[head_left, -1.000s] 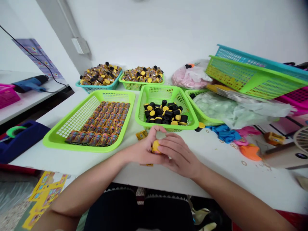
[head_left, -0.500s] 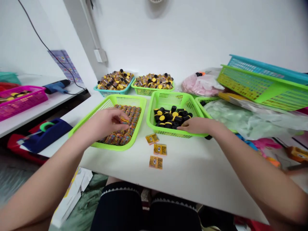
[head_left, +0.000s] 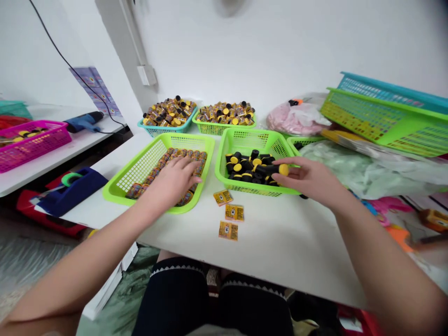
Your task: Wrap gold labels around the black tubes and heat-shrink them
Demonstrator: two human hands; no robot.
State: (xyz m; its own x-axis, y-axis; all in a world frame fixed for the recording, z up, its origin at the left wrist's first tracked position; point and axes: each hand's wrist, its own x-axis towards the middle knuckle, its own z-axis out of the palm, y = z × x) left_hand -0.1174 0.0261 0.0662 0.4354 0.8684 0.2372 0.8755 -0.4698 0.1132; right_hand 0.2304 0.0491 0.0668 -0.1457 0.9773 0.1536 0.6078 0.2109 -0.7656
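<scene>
My left hand (head_left: pixel 175 179) lies over rows of small wrapped cylinders (head_left: pixel 150 176) in the left green basket (head_left: pixel 121 179), fingers stretched out and slightly apart. It hides part of the rows. Over the near right corner of the other green basket (head_left: pixel 241 186), my right hand (head_left: pixel 311 179) pinches a black cylinder with a yellow end (head_left: pixel 283 170) between thumb and fingers. Below it in that basket is a loose heap of similar black and yellow cylinders (head_left: pixel 247 165). Three small yellow printed packets (head_left: pixel 228 230) lie on the white table (head_left: pixel 273 238) between my forearms.
At the back, a blue basket (head_left: pixel 157 131) and a green basket (head_left: pixel 224 129) hold heaps of wrapped cylinders. Stacked baskets (head_left: pixel 378 121) and plastic bags (head_left: pixel 360 172) crowd the right. A blue tape dispenser (head_left: pixel 75 191) sits at the left edge.
My left hand has flattened from a curled grip and lies across the rows. My right hand has risen slightly, with a yellow-ended black cylinder now visible in its fingers.
</scene>
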